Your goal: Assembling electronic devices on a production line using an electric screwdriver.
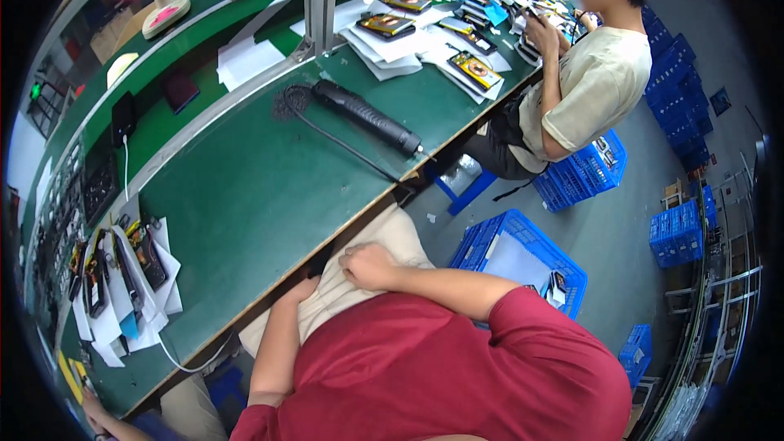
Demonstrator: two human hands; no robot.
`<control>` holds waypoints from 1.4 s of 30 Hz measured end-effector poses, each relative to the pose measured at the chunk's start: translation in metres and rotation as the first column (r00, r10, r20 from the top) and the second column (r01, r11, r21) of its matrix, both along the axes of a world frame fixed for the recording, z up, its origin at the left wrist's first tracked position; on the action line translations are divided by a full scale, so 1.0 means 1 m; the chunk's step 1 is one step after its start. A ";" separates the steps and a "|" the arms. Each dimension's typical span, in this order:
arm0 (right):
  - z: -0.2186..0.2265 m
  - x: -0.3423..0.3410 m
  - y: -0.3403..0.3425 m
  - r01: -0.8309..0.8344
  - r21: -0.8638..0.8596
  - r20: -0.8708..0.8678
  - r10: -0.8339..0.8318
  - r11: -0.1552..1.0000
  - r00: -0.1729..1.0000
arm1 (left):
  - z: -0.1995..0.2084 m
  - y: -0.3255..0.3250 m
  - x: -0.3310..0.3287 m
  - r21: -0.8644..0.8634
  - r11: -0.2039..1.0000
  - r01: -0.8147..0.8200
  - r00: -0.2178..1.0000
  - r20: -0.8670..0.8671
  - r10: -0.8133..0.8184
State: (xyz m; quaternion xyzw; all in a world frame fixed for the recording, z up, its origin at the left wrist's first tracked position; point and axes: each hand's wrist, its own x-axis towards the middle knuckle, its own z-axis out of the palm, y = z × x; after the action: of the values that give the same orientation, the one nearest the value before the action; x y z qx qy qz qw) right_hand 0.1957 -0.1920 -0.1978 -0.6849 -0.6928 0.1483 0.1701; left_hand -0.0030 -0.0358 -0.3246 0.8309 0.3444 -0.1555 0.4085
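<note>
Both of my hands rest on my beige-trousered lap, just below the table's front edge. My right hand (369, 267) lies on the thigh with its fingers curled into a loose fist, and nothing shows in it. My left hand (304, 288) rests beside it, against the trousers under the table edge; its fingers are partly hidden. On the green table (245, 204) ahead lies a black electric screwdriver (367, 118), its metal tip toward the front edge. A black cord (339, 145) is coiled at its far end and runs back to the edge.
Stacked devices and white sheets (122, 278) stand at the left. More devices and papers (400, 33) cover the table's far end, where a co-worker (596, 86) sits holding something. A metal post (318, 8) rises from the table. Blue crates (523, 253) stand on the floor at my right.
</note>
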 end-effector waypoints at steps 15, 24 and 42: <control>-0.215 -0.041 0.082 -0.298 -0.793 -0.264 0.140 0.532 0.954 | 0.354 -0.027 0.025 0.271 0.961 -0.064 0.584 0.791 -0.184; -0.181 0.035 0.131 -0.293 -0.609 -0.344 0.087 0.737 0.935 | 0.323 0.084 0.122 0.195 0.862 -0.468 0.568 0.814 0.124; -0.134 0.071 0.119 0.014 -0.148 -0.526 -0.091 0.989 0.845 | 0.324 0.088 0.128 0.237 0.890 -0.390 0.608 0.792 0.056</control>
State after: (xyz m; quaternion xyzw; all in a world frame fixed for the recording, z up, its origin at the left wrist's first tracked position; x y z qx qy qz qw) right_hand 0.2663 -0.0732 -0.3314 -0.6459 -0.5876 0.3750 0.3113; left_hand 0.1251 0.0523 -0.0005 0.8294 0.2644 0.3363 0.3594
